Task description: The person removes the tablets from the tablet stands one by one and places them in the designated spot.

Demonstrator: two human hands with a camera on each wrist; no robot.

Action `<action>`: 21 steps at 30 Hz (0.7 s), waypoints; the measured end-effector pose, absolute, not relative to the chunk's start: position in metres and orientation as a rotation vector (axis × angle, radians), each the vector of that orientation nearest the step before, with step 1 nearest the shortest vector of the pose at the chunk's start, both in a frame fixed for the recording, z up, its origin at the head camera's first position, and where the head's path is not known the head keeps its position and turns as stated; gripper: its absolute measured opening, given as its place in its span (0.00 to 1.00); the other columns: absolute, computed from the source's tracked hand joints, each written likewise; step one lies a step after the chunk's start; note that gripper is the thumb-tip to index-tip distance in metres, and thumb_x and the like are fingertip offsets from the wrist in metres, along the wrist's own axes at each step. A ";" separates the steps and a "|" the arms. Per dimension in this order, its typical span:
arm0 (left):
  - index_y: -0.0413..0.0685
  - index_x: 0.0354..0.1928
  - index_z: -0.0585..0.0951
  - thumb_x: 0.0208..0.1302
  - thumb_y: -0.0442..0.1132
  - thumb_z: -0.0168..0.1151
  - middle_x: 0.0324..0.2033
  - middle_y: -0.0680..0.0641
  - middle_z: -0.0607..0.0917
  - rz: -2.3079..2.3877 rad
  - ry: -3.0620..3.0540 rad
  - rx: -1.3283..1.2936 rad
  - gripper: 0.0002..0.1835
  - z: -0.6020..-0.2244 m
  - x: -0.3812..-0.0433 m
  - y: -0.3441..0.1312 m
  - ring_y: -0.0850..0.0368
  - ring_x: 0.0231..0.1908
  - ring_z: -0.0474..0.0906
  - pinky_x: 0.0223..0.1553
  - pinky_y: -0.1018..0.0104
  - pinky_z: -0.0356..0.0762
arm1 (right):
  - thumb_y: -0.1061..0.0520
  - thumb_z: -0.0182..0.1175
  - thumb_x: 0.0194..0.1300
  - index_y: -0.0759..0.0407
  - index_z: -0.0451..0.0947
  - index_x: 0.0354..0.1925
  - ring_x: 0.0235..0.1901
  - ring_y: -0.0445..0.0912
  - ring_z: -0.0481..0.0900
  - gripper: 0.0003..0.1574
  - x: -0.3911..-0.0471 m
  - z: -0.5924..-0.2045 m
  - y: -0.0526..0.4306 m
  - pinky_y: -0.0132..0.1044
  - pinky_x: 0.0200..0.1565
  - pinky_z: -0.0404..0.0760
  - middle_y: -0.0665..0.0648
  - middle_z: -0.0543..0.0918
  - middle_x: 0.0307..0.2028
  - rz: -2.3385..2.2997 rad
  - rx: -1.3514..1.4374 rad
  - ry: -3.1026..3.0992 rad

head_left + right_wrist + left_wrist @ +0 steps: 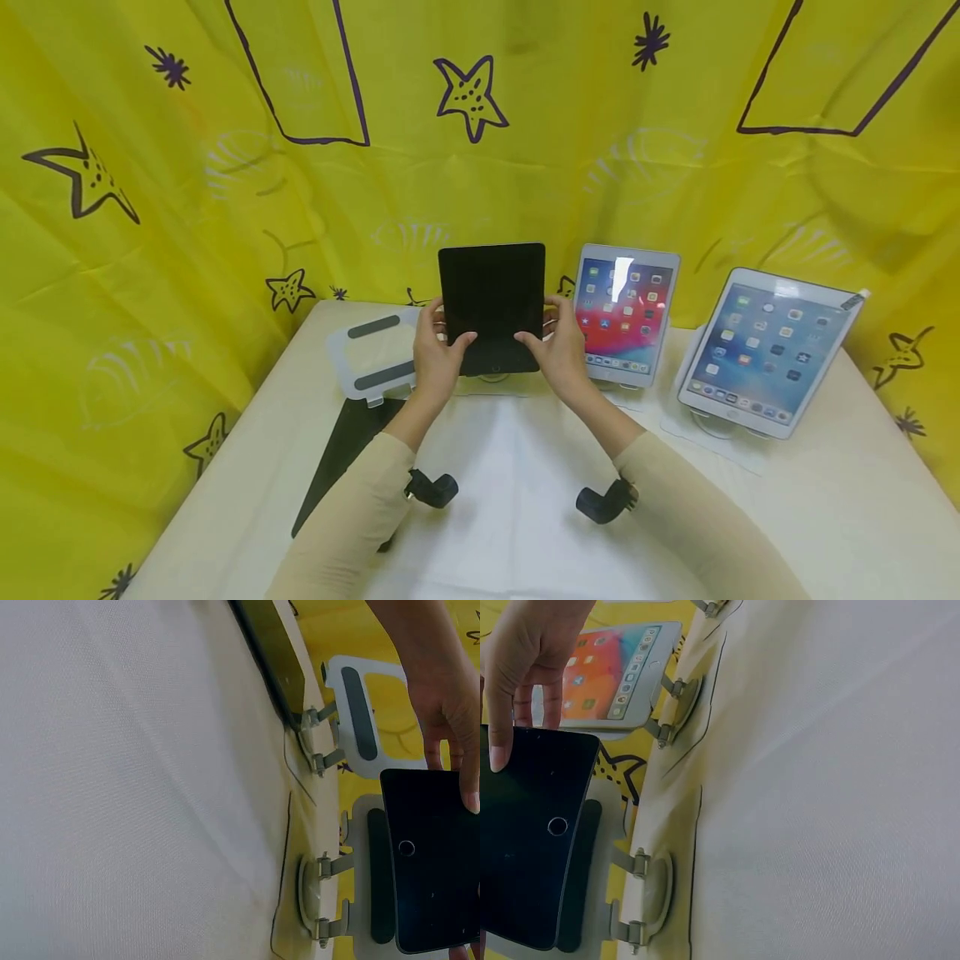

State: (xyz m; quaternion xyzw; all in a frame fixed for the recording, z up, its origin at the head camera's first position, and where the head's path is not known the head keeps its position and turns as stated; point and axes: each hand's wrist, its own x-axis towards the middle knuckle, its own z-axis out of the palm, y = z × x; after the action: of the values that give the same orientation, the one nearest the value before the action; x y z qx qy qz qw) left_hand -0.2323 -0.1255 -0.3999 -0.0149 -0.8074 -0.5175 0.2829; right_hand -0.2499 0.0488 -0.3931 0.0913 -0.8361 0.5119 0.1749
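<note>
Both hands hold a black tablet (491, 308) upright by its long sides, screen toward me and home button at the bottom. My left hand (437, 354) grips the left edge, thumb on the front. On the opposite edge my right hand (561, 350) does the same; the left wrist view shows the right thumb pressing the glass. Behind the tablet is a pale stand (360, 825) with dark pads and hinged legs. In the left wrist view, the tablet's lower edge is apart from the stand's hooks (617, 924). I cannot tell whether its back touches the stand.
At left is a bare stand (337, 354) with two dark strips. A dark flat slab (341, 462) lies partly under the left sleeve. To the right, two white tablets, one red-screened (626, 321) and one blue-screened (765, 350), lean on stands. A yellow curtain (525, 183) hangs behind.
</note>
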 end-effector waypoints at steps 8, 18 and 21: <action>0.42 0.60 0.67 0.50 0.34 0.72 0.44 0.38 0.76 -1.426 -2.138 -0.078 0.35 -0.389 -0.219 -0.128 0.47 0.39 0.74 0.36 0.64 0.75 | 0.60 0.69 0.55 0.61 0.60 0.58 0.38 0.52 0.74 0.38 -0.235 -0.379 0.051 0.38 0.41 0.79 0.63 0.74 0.42 1.485 0.252 -2.387; 0.43 0.60 0.67 0.50 0.34 0.71 0.43 0.40 0.76 -1.427 -2.203 -0.151 0.34 -0.374 -0.193 -0.137 0.50 0.37 0.73 0.33 0.69 0.74 | 0.60 0.71 0.51 0.62 0.61 0.57 0.39 0.51 0.74 0.39 -0.212 -0.370 0.054 0.39 0.43 0.80 0.62 0.75 0.41 1.525 0.282 -2.377; 0.43 0.59 0.68 0.50 0.33 0.71 0.42 0.41 0.76 -1.414 -2.214 -0.187 0.33 -0.370 -0.187 -0.139 0.50 0.36 0.73 0.33 0.69 0.74 | 0.61 0.72 0.51 0.62 0.61 0.56 0.39 0.51 0.73 0.39 -0.207 -0.368 0.056 0.41 0.43 0.80 0.62 0.74 0.40 1.542 0.295 -2.386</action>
State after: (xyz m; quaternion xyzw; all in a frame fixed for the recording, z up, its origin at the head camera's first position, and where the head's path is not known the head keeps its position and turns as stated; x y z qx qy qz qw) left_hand -0.1870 -0.1392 -0.3696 -0.0688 -0.8138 -0.5195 0.2513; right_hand -0.2070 0.0563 -0.3677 0.1022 -0.8270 0.5342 0.1421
